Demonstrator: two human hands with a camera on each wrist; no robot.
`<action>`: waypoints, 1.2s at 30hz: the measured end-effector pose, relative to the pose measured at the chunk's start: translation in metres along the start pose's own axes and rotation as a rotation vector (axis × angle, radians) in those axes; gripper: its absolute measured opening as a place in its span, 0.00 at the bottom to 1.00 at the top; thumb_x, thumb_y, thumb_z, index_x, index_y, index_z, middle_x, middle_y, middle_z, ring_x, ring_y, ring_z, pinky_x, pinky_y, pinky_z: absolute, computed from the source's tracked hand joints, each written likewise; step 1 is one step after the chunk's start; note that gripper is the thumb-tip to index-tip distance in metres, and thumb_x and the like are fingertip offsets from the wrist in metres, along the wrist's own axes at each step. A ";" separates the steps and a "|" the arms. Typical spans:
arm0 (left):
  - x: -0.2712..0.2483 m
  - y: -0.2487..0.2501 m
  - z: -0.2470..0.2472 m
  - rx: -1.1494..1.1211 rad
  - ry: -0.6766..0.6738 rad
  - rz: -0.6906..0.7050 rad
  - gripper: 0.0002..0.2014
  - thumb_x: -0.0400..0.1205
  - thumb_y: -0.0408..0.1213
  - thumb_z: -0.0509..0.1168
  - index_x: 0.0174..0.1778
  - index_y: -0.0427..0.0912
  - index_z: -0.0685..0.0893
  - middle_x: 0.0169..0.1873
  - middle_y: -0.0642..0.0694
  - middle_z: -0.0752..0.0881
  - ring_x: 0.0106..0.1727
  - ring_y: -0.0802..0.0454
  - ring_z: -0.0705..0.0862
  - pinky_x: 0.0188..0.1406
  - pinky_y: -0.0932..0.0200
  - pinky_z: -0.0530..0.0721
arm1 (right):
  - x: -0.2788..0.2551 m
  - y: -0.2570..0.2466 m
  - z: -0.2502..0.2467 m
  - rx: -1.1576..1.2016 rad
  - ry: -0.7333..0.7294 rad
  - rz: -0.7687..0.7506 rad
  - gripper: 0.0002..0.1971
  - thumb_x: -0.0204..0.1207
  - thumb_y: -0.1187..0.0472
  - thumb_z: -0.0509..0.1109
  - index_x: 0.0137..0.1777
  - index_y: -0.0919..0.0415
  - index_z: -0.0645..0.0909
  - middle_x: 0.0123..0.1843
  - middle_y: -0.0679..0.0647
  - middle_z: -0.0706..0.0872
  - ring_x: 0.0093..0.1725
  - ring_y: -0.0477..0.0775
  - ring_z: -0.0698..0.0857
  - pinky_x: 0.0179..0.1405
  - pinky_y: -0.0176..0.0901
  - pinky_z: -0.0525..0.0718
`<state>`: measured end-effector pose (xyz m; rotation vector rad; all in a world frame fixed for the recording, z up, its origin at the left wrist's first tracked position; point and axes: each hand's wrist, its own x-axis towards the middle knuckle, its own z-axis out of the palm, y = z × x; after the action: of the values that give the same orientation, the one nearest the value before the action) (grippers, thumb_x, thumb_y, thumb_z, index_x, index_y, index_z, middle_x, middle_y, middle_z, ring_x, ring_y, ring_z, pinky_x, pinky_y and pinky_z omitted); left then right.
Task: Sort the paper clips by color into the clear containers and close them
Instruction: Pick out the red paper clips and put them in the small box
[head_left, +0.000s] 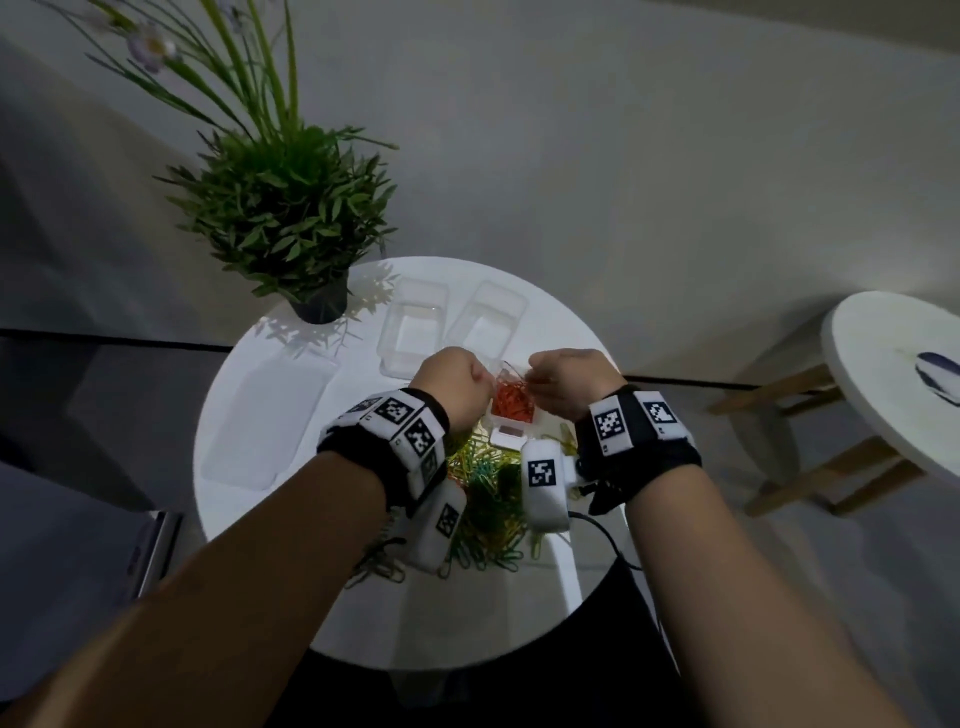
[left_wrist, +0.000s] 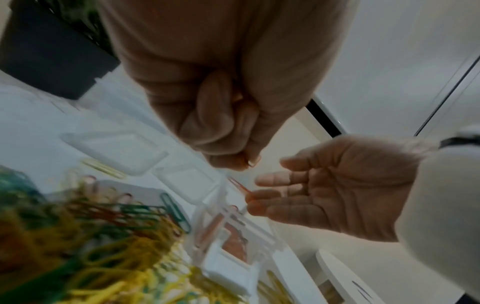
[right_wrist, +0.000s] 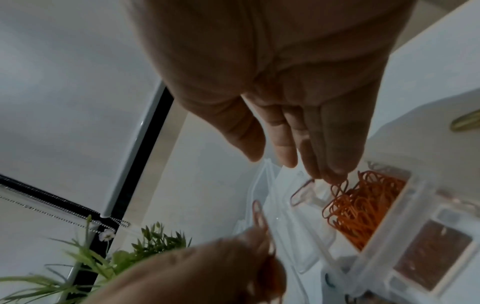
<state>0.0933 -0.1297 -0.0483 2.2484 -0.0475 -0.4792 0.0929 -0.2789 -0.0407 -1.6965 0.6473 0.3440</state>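
Left hand (head_left: 451, 387): fingers curled, pinching orange paper clips (right_wrist: 260, 215). Right hand (head_left: 563, 382): fingers straight, tips touching an orange clip (right_wrist: 339, 186) above the open clear container (head_left: 511, 402) between both hands.

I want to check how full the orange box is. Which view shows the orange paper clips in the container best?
The right wrist view: the orange paper clips lie sharp inside the open clear container, under the right hand. The head view shows them small between both hands; the left wrist view shows them blurred through the container wall.
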 end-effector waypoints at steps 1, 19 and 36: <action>0.003 0.006 0.006 0.002 0.011 -0.002 0.16 0.83 0.35 0.63 0.27 0.40 0.76 0.47 0.37 0.89 0.48 0.42 0.86 0.47 0.56 0.81 | 0.000 0.000 -0.003 -0.002 0.006 -0.003 0.10 0.78 0.71 0.65 0.35 0.63 0.78 0.40 0.59 0.81 0.43 0.56 0.81 0.46 0.47 0.83; 0.015 0.016 0.025 -0.274 0.014 -0.056 0.13 0.82 0.29 0.56 0.54 0.48 0.82 0.56 0.40 0.87 0.57 0.44 0.86 0.61 0.46 0.84 | -0.024 0.044 -0.040 0.291 0.036 -0.012 0.10 0.79 0.80 0.57 0.44 0.71 0.79 0.36 0.66 0.81 0.29 0.57 0.80 0.24 0.38 0.83; -0.058 -0.090 -0.031 0.540 -0.126 0.069 0.20 0.81 0.39 0.65 0.69 0.56 0.81 0.62 0.46 0.79 0.65 0.46 0.78 0.59 0.56 0.76 | -0.047 0.060 0.011 -0.766 -0.022 -0.342 0.16 0.80 0.66 0.65 0.66 0.53 0.83 0.63 0.56 0.86 0.60 0.57 0.83 0.64 0.42 0.77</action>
<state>0.0395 -0.0368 -0.0771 2.7257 -0.3563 -0.6259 0.0212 -0.2644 -0.0651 -2.4829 0.1909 0.3900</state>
